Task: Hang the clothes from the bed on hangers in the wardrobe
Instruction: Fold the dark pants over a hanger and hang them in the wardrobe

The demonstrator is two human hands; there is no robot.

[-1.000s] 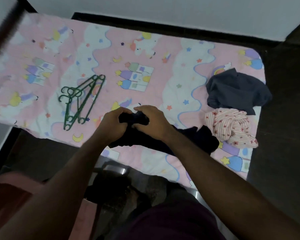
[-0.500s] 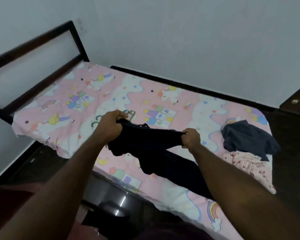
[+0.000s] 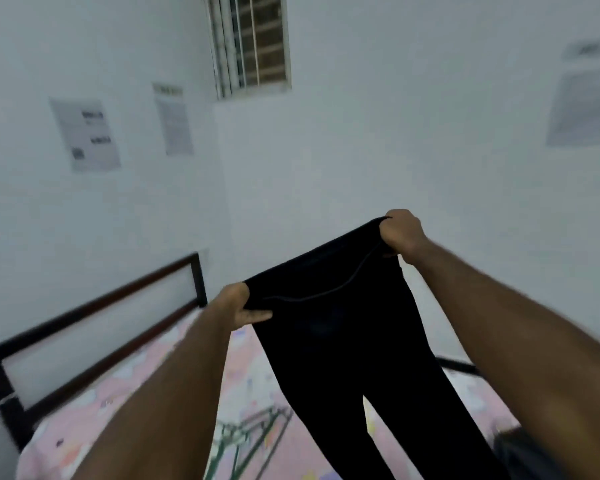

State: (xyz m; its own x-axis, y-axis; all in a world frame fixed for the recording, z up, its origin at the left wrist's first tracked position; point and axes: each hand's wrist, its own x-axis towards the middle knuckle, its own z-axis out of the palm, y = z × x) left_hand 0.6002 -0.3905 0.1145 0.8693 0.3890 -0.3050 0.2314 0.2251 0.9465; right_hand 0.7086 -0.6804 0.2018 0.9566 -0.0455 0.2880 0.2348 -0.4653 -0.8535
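We hold one pair of black fabric trousers (image 3: 333, 327) up by the waistband, above the bed with the pink printed sheet (image 3: 84, 420).

In the head view, our two hands each grip the waistband. The left hand (image 3: 238, 308) pinches one end, thumb on the near side. The right hand (image 3: 400, 233), higher, curls its fingers round the other end, so the band slopes. The two legs hang down and run out of frame. Thin green hangers (image 3: 250, 434) lie on the sheet, too blurred for us to count. One dark crumpled garment (image 3: 520, 448) lies at the right. Behind are one dark headboard frame (image 3: 94, 323), one barred window (image 3: 250, 43) and three paper sheets on the white walls: two at the left (image 3: 85, 133) (image 3: 174, 121), one at the right (image 3: 582, 105).
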